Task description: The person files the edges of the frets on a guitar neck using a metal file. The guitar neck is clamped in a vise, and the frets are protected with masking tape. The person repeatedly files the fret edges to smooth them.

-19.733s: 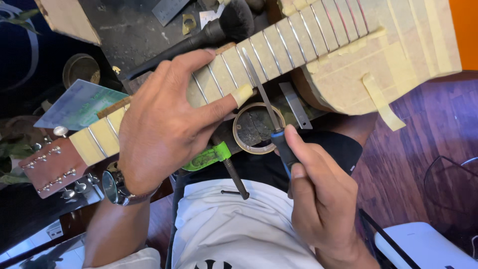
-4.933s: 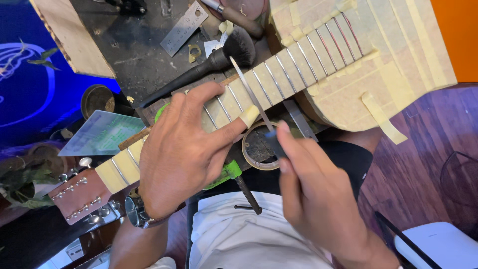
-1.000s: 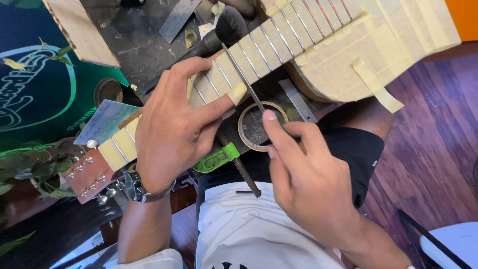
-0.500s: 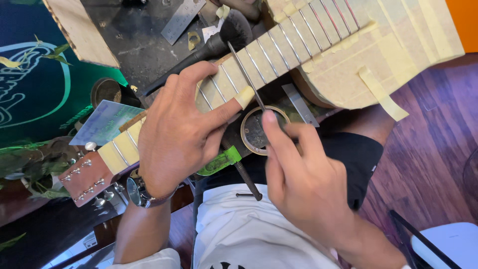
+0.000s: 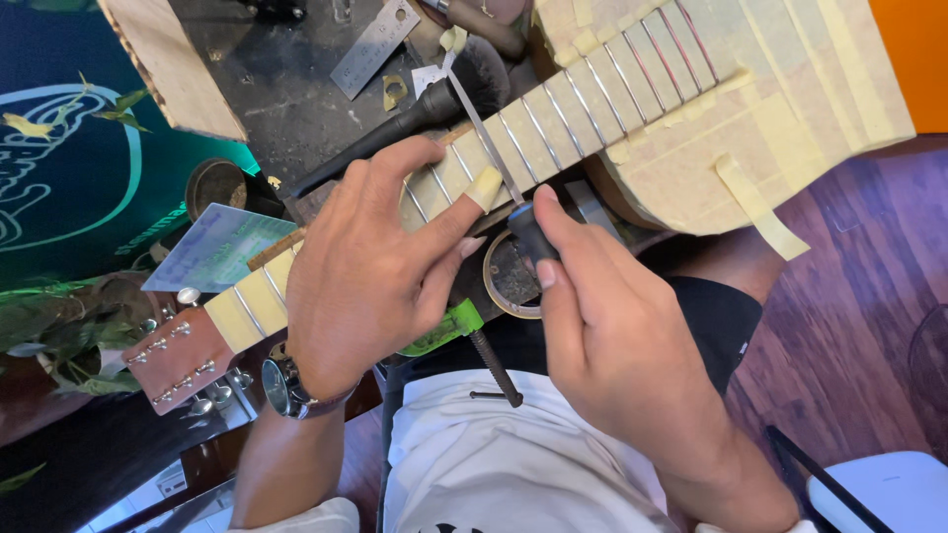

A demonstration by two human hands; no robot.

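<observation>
You're filing a fret: your right hand (image 5: 612, 345) clamps the file (image 5: 494, 148), your left hand (image 5: 370, 266) clasps the guitar neck (image 5: 553, 123). Next, level strokes.

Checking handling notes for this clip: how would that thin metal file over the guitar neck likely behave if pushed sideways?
The file looks long and thin, so it would probably flex a little. Only the right hand grips its dark handle, so the far tip could skate across the smooth frets. It seems light.
</observation>
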